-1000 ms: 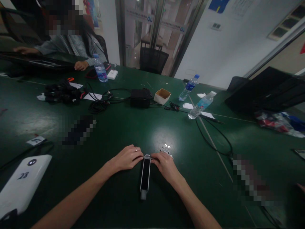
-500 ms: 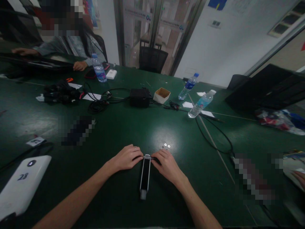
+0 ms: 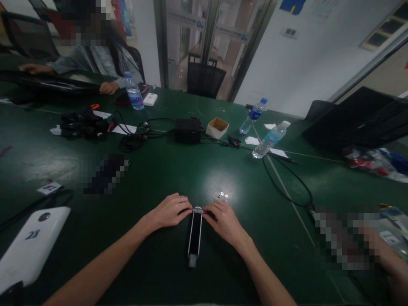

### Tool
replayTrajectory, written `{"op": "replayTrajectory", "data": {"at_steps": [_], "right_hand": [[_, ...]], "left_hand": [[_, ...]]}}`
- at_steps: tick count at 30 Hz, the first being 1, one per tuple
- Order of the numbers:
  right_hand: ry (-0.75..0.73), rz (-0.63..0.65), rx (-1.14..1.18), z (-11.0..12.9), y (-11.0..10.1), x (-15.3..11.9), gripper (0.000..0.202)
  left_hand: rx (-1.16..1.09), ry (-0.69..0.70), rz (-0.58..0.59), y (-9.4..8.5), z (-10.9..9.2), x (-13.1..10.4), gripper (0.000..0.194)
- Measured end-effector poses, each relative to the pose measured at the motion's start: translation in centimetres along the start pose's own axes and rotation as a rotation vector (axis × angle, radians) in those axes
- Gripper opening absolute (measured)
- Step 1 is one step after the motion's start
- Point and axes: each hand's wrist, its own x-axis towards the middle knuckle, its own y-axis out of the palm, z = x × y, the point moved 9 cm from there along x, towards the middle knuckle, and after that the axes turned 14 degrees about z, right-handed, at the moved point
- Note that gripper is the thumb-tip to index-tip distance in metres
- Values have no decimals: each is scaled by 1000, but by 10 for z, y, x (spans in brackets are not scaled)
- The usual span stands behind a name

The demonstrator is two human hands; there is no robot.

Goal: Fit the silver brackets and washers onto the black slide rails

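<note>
A long black device with silvery edges point(image 3: 195, 233) lies on the green table, its grey end towards me. My left hand point(image 3: 172, 210) has its fingers closed at the left side of the device's far end, and a ring shows on one finger. From the right, my right hand point(image 3: 222, 216) grips the same far end with thumb and fingers pressed together. The small part between the fingertips is mostly covered. Just beyond my right hand lie several small washers and nuts point(image 3: 222, 194).
A white numbered device point(image 3: 35, 246) lies at the left. Farther back are a black box point(image 3: 187, 130), an open carton point(image 3: 217, 127), cables and bottles point(image 3: 270, 140). A person sits at the back left; another person's hand point(image 3: 379, 246) reaches in at the right.
The other person's hand at the right has moved in over the blurred device there. My own hands and the long device hold nearly the same place.
</note>
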Motion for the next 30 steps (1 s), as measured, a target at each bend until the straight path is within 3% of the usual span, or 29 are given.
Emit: {"op": "replayTrajectory", "data": {"at_steps": [10,23,26,30], "right_hand": [[-37,-9,-29,-3,-1,-1,12],[-19,25,-34,-1,-5,-3,11],[-27,-3,-11,-7,-23,-10,13],[126,-232,21,-39,-72,-42,18]], "left_hand": [[0,11,-14,-1,0,-1,25],[-10,-14,18,2,2,-1,17],[-13,-15,9,2,3,-1,19],[-27,-11,3,2,4,0,20]]}}
